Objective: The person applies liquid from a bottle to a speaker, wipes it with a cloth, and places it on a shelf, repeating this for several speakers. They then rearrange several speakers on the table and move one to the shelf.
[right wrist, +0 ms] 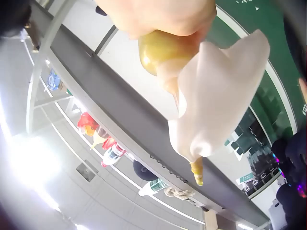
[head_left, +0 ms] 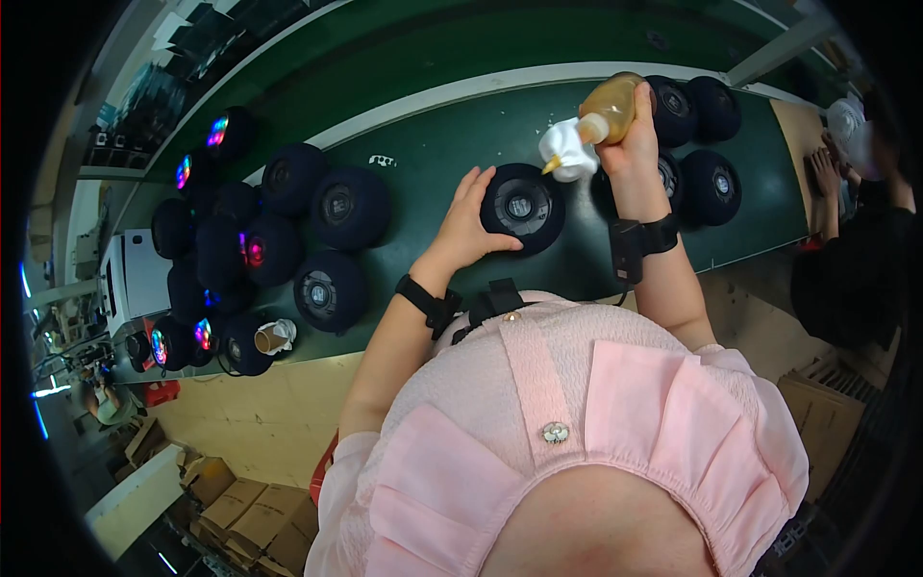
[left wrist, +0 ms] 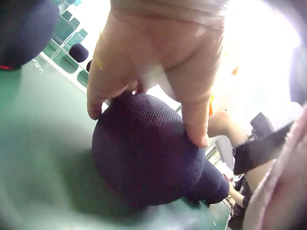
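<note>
A dark, round, fabric-covered speaker sits on the green bench with its disc-shaped end facing up. My left hand grips it from the left, thumb at the near side and fingers at the far side. In the left wrist view, the fingertips press into the mesh of the speaker. Up and to the right, my right hand grips a squeeze bottle of amber liquid, tilted nozzle-down. White wrapping surrounds its neck, and the yellowish nozzle tip pokes out near the speaker's upper right edge.
More round speakers crowd the bench's left side, some with coloured lights on. Several others stand right of my right hand. A paper-lined cup lies at the front left. Another person sits at the far right end.
</note>
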A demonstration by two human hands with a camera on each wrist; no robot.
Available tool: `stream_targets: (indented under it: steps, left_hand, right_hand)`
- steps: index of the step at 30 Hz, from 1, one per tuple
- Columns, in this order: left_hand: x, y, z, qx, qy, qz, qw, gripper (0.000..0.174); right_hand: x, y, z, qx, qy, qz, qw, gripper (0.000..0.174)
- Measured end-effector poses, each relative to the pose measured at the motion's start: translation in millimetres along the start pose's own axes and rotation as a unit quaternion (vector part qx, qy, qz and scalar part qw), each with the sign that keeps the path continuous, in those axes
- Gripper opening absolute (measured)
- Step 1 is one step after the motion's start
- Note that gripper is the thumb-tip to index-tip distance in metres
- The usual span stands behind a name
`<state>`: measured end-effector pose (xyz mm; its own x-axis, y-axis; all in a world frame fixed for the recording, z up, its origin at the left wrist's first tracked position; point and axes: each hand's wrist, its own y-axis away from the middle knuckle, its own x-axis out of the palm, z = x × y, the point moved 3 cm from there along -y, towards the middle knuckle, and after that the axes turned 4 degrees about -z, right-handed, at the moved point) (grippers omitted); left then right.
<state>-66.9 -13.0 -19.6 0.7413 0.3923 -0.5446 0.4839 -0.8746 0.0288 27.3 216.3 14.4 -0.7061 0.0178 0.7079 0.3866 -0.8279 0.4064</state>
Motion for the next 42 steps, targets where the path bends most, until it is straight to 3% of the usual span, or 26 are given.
stream_targets:
  steps: [4, 6, 7, 9, 10, 16, 22, 27, 29, 31, 37, 42]
  left_hand:
    - [-0.3, 3.3, -3.7, -0.038, -0.004, -0.015, 0.999, 0.100]
    - [0.0, 5.5, -4.0, -0.056, 0.009, -0.114, 0.992, 0.077]
    - [-1.6, 5.6, -6.2, -0.057, 0.009, -0.114, 0.992, 0.077]
    - [-11.0, 5.9, -8.2, -0.130, -0.048, -0.169, 0.976, 0.047]
    - [-12.1, 6.0, -11.5, -0.069, -0.105, -0.211, 0.969, 0.027]
    - [-7.4, 1.8, -30.3, 0.025, -0.255, -0.214, 0.943, 0.018]
    - [-1.3, -2.1, -31.6, 0.056, -0.321, -0.196, 0.925, 0.013]
    - [-10.2, -3.6, -24.5, 0.038, -0.254, -0.201, 0.945, 0.008]
    - [-13.8, -3.3, -21.4, 0.026, -0.225, -0.193, 0.955, 0.007]
    - [-11.8, -2.4, -21.1, 0.059, -0.199, -0.207, 0.956, 0.007]
    - [-11.8, -3.7, -23.4, 0.050, -0.196, -0.190, 0.961, 0.006]
    - [-11.3, -5.2, -22.6, 0.061, -0.192, -0.192, 0.961, 0.006]
  right_hand:
    - [17.9, 13.1, 3.2, -0.116, 0.062, 0.052, 0.990, 0.037]
    - [21.7, 14.5, 4.0, -0.170, 0.128, 0.095, 0.972, 0.032]
    - [22.5, 14.1, 2.5, -0.170, 0.127, 0.095, 0.973, 0.032]
    - [27.8, 14.5, -1.9, -0.175, 0.125, 0.111, 0.970, 0.031]
    - [28.8, 14.8, -2.6, -0.175, 0.124, 0.111, 0.970, 0.031]
    - [28.3, 10.5, -12.3, -0.185, 0.125, 0.125, 0.967, 0.029]
    - [21.5, 1.1, -27.4, -0.241, 0.200, 0.134, 0.940, 0.044]
    - [22.8, 4.6, -41.1, -0.230, 0.233, 0.120, 0.937, 0.052]
    - [29.9, 14.9, -44.8, -0.265, 0.290, 0.115, 0.912, 0.058]
    - [33.6, 18.6, -44.2, -0.260, 0.317, 0.119, 0.904, 0.060]
    - [48.9, 31.9, -41.2, -0.266, 0.334, 0.150, 0.892, 0.060]
    - [52.6, 37.7, -39.7, -0.319, 0.345, 0.191, 0.862, 0.063]
